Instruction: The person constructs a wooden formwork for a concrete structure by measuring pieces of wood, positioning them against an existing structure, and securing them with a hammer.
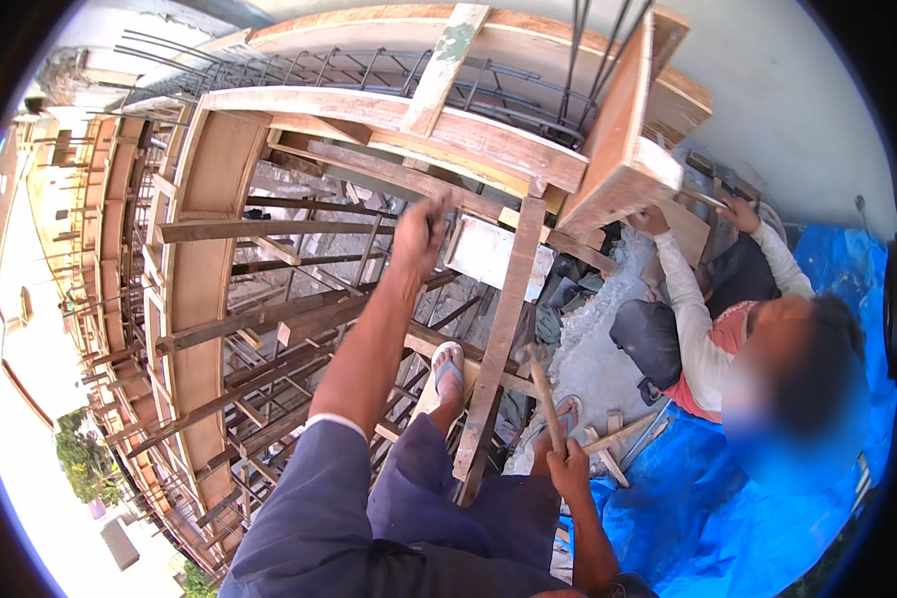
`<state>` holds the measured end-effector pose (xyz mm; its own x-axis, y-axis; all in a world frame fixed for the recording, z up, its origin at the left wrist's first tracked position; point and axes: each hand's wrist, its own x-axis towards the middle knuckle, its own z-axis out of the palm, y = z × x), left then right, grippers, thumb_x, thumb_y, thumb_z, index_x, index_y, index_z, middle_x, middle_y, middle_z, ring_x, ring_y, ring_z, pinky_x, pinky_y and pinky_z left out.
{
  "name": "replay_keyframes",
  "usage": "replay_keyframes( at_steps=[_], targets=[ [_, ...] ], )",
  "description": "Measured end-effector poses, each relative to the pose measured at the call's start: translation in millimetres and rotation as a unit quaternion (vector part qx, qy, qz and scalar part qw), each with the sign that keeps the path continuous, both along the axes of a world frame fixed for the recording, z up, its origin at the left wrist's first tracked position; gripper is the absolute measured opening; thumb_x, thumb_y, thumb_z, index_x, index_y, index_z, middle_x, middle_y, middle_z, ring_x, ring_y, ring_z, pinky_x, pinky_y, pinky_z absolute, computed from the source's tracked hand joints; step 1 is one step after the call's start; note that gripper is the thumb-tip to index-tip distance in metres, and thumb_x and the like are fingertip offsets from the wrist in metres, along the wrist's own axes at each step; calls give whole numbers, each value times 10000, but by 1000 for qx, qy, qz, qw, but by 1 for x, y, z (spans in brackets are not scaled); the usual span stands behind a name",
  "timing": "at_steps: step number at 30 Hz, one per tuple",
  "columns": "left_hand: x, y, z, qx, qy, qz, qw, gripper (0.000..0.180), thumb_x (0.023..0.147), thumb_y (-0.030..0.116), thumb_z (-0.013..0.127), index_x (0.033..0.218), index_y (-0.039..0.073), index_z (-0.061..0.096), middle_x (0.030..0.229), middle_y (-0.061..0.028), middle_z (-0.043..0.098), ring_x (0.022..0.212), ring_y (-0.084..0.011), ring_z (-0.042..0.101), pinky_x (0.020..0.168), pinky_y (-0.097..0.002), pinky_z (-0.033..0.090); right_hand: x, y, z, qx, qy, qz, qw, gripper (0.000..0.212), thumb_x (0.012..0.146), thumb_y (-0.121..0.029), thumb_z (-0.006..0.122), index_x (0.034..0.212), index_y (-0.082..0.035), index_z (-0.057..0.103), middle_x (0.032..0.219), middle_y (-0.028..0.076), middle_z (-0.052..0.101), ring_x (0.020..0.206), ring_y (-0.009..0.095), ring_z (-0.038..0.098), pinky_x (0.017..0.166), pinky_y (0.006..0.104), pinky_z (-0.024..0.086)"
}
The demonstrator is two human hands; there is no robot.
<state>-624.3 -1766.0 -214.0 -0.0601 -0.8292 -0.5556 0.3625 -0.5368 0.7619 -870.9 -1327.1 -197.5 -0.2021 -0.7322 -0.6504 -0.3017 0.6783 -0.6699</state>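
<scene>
A hammer (543,394) with a pale wooden handle is in my right hand (570,474), low and right of centre, its head pointing up and away from me. Far forward reaches my left hand (421,235), its fingers curled together beside a wooden batten (379,171) under the beam formwork (399,113). What those fingers hold, if anything, is too small to make out. An upright plank (503,339) runs between my two hands. Behind it shows a pale board (498,257).
At right a crouching co-worker (703,359) grips a box-shaped formwork end (618,149). Steel rebar (369,68) lies within the formwork. A blue tarp (688,498) covers ground at right. My sandalled foot (448,369) stands on timber above open framing with many props (269,324).
</scene>
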Motion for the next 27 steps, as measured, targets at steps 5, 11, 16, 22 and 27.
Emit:
replay_keyframes(
  at_steps=[5,11,16,22,27],
  targets=[
    [22,-108,-20,-73,-110,-8,991,356,930,187,690,1228,-4,648,1079,-62,735,587,-36,396,502,-179,321,27,-93,10,6,-25,-30,999,181,849,-116,611,938,39,587,686,153,556,601,228,526,572,390,441],
    [27,-172,-46,-194,-145,83,967,296,895,130,730,1134,-44,720,1007,-65,721,918,-128,621,868,-244,462,45,-178,25,-46,-81,-71,993,226,894,-118,597,1061,34,599,684,58,539,616,121,501,544,329,403],
    [41,-193,-67,-239,-240,48,940,253,904,112,726,1099,-47,709,981,-73,727,891,-127,634,851,-252,474,66,-231,31,-103,-74,-64,990,316,913,-111,592,1193,32,573,704,45,557,640,93,491,552,310,407],
    [43,-182,-54,-247,-195,59,947,260,881,56,712,1119,-40,673,928,-105,735,882,-135,649,854,-264,471,74,-268,39,-136,-80,-59,986,331,932,-137,588,1221,24,575,711,26,539,654,84,483,568,293,402],
    [49,-182,-46,-227,-133,-18,965,295,869,80,734,1145,-18,696,954,-93,740,962,-130,639,899,-259,452,84,-289,44,-107,-131,-67,983,363,942,-132,584,1276,9,563,749,-13,522,635,49,446,553,245,365]
  ],
)
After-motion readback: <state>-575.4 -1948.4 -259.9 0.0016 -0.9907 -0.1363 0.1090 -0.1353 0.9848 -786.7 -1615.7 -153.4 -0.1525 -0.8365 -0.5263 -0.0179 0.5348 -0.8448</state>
